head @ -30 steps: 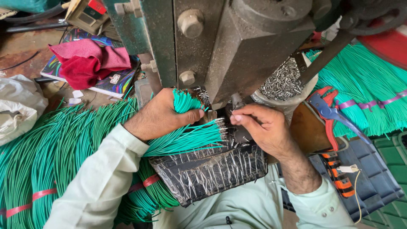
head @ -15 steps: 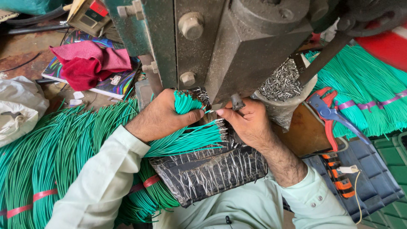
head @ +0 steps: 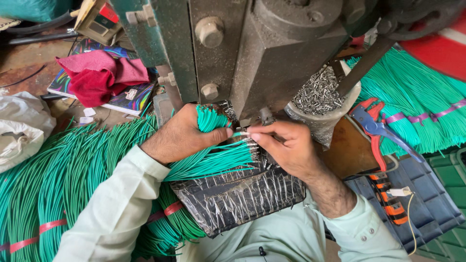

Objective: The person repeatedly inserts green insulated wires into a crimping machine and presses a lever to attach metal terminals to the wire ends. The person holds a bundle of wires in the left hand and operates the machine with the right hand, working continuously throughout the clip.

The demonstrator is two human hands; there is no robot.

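One green wire [head: 241, 134] is pinched at its tip between thumb and forefinger of the right hand [head: 286, 145], just under the nose of the dark metal press [head: 272, 53]. Its long axis runs roughly left to right, from the bundle toward the press, tip pointing right and slightly up.

Left hand [head: 182, 136] clenched around a bunch of green wires [head: 213, 160], cut ends fanning up past the thumb and rightward over a black foil-wrapped pad [head: 242, 199]. The single wire lies between the two hands; the right hand is the nearer to the press point, the left just beside it, feeding side.

Both hands close together, nearly touching at the wire tip. Whether the tip is already seated in the press, I cannot tell; fingers hide it.

Around:
- bowl of small metal ferrules [head: 318, 92] right of the press, near the right hand
- red-handled pliers [head: 376, 123] further right, on a brown board
- large hanks of green wire [head: 58, 184] left and far right
- red cloth [head: 99, 77] on the bench, well apart
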